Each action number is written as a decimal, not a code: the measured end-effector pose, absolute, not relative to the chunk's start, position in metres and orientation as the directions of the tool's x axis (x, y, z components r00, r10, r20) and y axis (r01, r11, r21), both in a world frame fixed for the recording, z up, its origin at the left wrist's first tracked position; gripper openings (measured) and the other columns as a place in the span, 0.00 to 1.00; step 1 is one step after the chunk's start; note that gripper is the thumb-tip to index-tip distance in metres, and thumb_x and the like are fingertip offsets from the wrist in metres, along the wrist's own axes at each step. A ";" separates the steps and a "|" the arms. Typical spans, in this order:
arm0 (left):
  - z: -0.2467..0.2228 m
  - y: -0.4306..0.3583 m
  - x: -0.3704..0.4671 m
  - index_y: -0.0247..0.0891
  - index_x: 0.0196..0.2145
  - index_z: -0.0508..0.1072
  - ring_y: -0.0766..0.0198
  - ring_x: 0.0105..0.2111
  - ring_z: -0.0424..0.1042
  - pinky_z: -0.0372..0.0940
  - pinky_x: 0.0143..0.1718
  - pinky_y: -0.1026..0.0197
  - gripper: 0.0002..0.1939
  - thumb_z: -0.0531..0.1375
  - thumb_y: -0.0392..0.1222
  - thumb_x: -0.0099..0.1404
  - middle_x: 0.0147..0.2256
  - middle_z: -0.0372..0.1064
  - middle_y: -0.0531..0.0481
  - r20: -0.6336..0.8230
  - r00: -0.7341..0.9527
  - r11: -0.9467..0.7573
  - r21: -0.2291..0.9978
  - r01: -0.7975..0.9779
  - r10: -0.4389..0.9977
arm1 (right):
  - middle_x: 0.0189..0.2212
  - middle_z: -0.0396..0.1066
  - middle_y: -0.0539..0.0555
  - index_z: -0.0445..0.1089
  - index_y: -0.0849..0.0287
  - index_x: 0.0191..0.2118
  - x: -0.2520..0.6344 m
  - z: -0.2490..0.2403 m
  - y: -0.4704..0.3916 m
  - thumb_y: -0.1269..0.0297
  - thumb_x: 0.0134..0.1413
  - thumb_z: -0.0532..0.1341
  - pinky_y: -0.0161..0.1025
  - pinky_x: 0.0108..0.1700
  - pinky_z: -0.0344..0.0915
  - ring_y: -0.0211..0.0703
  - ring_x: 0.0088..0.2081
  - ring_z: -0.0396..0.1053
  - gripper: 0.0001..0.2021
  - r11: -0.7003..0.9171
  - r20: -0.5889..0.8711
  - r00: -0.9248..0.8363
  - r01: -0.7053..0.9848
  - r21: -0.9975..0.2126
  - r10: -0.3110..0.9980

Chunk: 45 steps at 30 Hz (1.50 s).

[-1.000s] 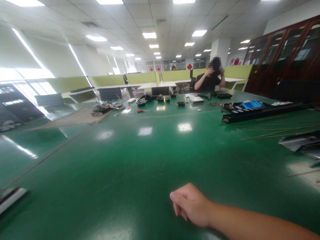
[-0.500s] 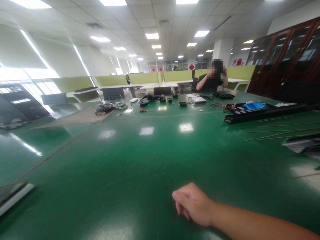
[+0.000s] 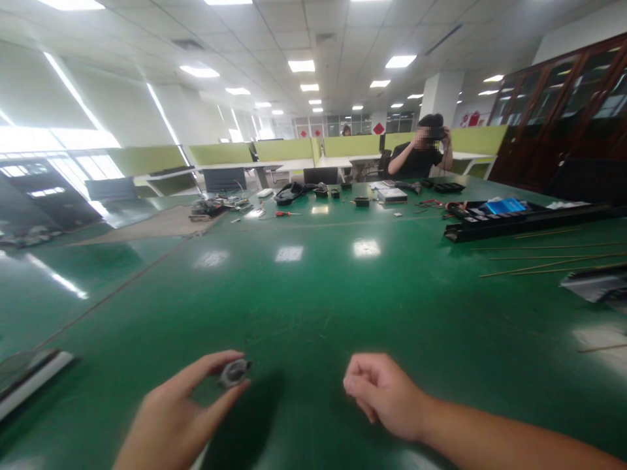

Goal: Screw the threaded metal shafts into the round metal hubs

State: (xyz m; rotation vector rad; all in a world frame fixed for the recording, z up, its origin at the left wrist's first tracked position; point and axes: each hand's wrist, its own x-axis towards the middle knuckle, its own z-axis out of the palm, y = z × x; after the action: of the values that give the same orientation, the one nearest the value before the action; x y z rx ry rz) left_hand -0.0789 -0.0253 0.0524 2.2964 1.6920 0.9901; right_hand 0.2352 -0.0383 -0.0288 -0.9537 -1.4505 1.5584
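Left hand (image 3: 171, 418) pinches small grey part (image 3: 234, 373), axis unclear

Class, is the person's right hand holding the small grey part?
No, the left hand pinches the small grey part; the right hand is loosely closed and holds nothing.

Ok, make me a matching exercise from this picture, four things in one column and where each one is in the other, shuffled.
1. small round grey part
2. long black plastic tray
3. red-handled screwdriver
4. loosely curled right hand

A. far right on the green table
B. pinched in the left hand
C. resting on the table, near edge
D. far middle, among small black parts

Pairs: 1-B, 2-A, 3-D, 4-C
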 end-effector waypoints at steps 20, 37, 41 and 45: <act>0.017 0.016 -0.002 0.41 0.39 0.76 0.62 0.36 0.72 0.63 0.40 0.61 0.09 0.64 0.38 0.59 0.35 0.74 0.51 0.153 0.605 -0.553 0.620 0.557 0.782 | 0.45 0.65 0.55 0.60 0.54 0.57 0.227 -0.041 -0.034 0.86 0.38 0.52 0.35 0.35 0.63 0.42 0.42 0.68 0.36 0.215 0.204 -0.109 0.101 -0.972 0.973; 0.003 0.027 0.008 0.40 0.38 0.77 0.62 0.34 0.71 0.61 0.37 0.62 0.10 0.66 0.39 0.57 0.33 0.74 0.51 0.254 0.650 -0.621 0.656 0.429 0.717 | 0.39 0.68 0.53 0.65 0.57 0.50 0.238 -0.044 -0.004 0.82 0.37 0.50 0.42 0.45 0.63 0.45 0.39 0.66 0.30 0.413 0.466 0.060 0.376 -0.830 0.882; 0.002 0.027 0.010 0.40 0.38 0.78 0.62 0.33 0.71 0.61 0.37 0.62 0.09 0.66 0.39 0.57 0.33 0.73 0.51 0.265 0.656 -0.628 0.662 0.409 0.707 | 0.38 0.68 0.54 0.65 0.58 0.48 0.247 -0.041 0.002 0.81 0.38 0.50 0.42 0.43 0.62 0.46 0.39 0.65 0.27 0.418 0.510 0.106 0.447 -0.791 0.853; 0.001 0.027 0.012 0.40 0.39 0.78 0.62 0.34 0.71 0.61 0.38 0.62 0.10 0.66 0.38 0.57 0.34 0.74 0.51 0.264 0.667 -0.635 0.660 0.402 0.697 | 0.35 0.67 0.53 0.67 0.58 0.41 0.252 -0.036 0.004 0.80 0.39 0.50 0.42 0.42 0.61 0.47 0.38 0.65 0.22 0.428 0.524 0.091 0.467 -0.773 0.847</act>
State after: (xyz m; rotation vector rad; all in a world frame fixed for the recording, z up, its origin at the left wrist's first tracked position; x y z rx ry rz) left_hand 0.0124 0.0273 0.0013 2.3165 0.8465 0.6870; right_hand 0.2516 0.0042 -0.0362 -1.2005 -1.5475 0.4182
